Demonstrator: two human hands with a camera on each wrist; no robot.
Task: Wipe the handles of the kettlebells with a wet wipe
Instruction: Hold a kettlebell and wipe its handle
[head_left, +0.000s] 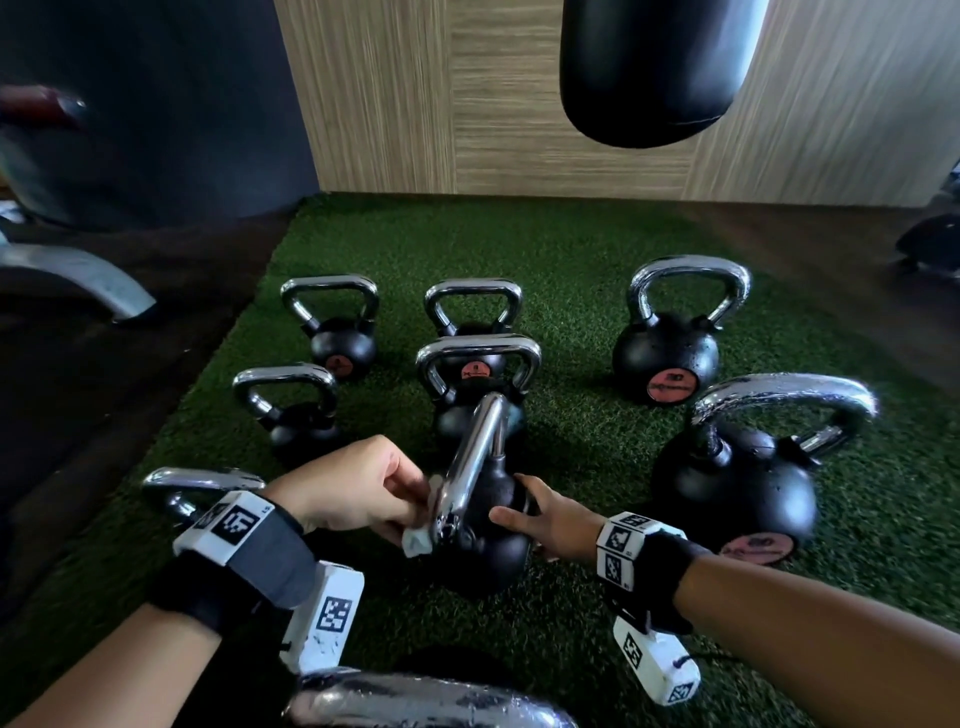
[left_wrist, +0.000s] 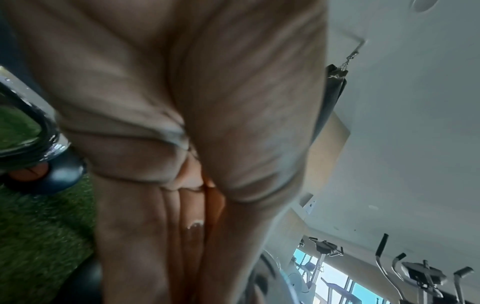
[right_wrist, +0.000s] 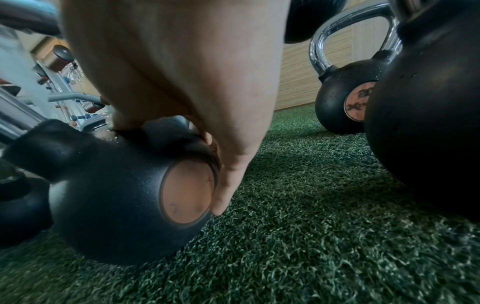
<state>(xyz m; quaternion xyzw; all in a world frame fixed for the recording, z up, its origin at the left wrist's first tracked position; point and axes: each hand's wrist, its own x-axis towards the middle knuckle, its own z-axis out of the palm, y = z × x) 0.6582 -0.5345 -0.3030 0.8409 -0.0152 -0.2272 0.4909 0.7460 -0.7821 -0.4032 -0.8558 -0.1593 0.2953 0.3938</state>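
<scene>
A small black kettlebell stands on the green turf in front of me, its chrome handle turned edge-on. My left hand pinches a white wet wipe against the handle's lower left side. My right hand grips the black ball from the right, fingers curled over its top. In the right wrist view the fingers lie beside the ball's round orange label. The left wrist view shows mostly my curled left hand; the wipe is hidden there.
Several more chrome-handled kettlebells stand around on the turf, a big one close at the right and another handle right under me. A black punching bag hangs ahead. Wood-panel wall behind; gym machines at the left.
</scene>
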